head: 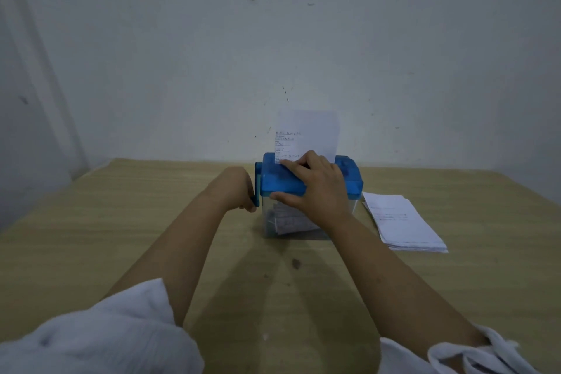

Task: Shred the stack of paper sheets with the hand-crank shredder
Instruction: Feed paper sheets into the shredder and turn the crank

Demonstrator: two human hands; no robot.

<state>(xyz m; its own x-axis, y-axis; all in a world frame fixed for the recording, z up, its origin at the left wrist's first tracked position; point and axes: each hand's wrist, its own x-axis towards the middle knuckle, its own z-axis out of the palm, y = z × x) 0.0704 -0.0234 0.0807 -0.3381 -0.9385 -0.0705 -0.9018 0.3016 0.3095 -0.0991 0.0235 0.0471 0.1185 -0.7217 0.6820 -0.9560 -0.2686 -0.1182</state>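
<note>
Leftmost, the left hand (239,191) is bent at the wrist against the side of the hand-crank shredder (349,182). It seems closed round the teal crank (257,184), though most of its fingers are hidden behind the wrist. The shredder stands on the wooden table (121,222) near the middle of its far edge, and its clear bin (268,222) already holds a bunch of shreds (288,220). One sheet (309,133) stands upright in the slot of the blue lid (282,182) with much of it above the slot, so I judge it only partly fed. The right hand (318,188) lies spread wide over the lid, pressing down rather than gripping. Its fingertips (285,163) touch the foot of the sheet and its thumb runs along the lid's front edge. Just right of the shredder, toward the table's right edge, lies the stack of paper sheets (403,222); it looks thick, so most of the work is probably left. The likeliest trouble is those fingertips sitting so near the slot, where turning could draw them toward the cutters. The tall, unsupported sheet could also lean and feed askew, jamming the crank. And if the pressing hand eases, a hard turn could tip or slide the light shredder.
</note>
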